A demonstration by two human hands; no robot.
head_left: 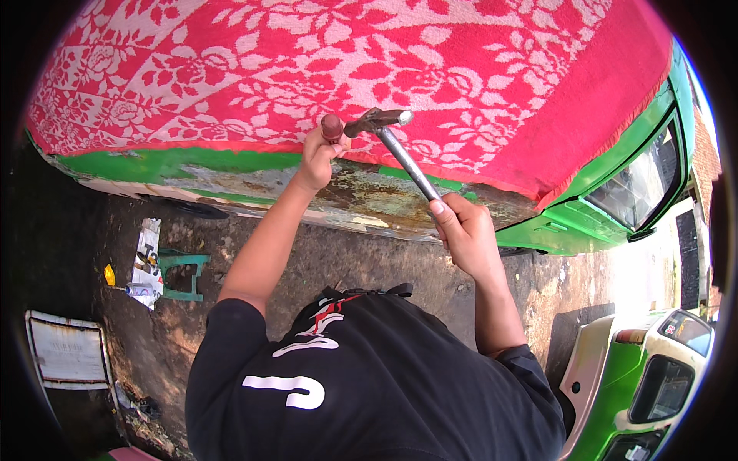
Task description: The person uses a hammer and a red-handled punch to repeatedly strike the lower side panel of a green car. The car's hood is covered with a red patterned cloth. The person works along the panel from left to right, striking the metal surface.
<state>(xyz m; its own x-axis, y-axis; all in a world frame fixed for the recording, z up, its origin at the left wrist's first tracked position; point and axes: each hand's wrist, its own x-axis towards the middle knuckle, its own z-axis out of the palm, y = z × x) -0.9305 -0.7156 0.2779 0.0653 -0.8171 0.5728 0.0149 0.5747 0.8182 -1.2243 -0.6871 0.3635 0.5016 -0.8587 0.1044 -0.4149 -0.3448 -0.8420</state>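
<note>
My right hand [464, 233] is closed around the metal shaft of a hammer [406, 163]. The hammer's head is up and to the left, close beside a reddish-brown tool handle [332, 127]. My left hand [318, 160] grips that handle; the tool's working end is hidden, so I cannot tell its kind. Both hands are over the side of a green vehicle [254, 163], where the paint is scraped and a patch of brown, rusty metal [377, 195] shows. A red and pink floral cloth [415, 77] covers the vehicle above this patch.
A green plastic stool [184, 275] stands on the dirt ground at left, next to a printed sheet [147, 257], a spray can [139, 289] and a yellow object [109, 274]. A white framed panel [69, 349] is at lower left. Another green and white vehicle [623, 384] stands at lower right.
</note>
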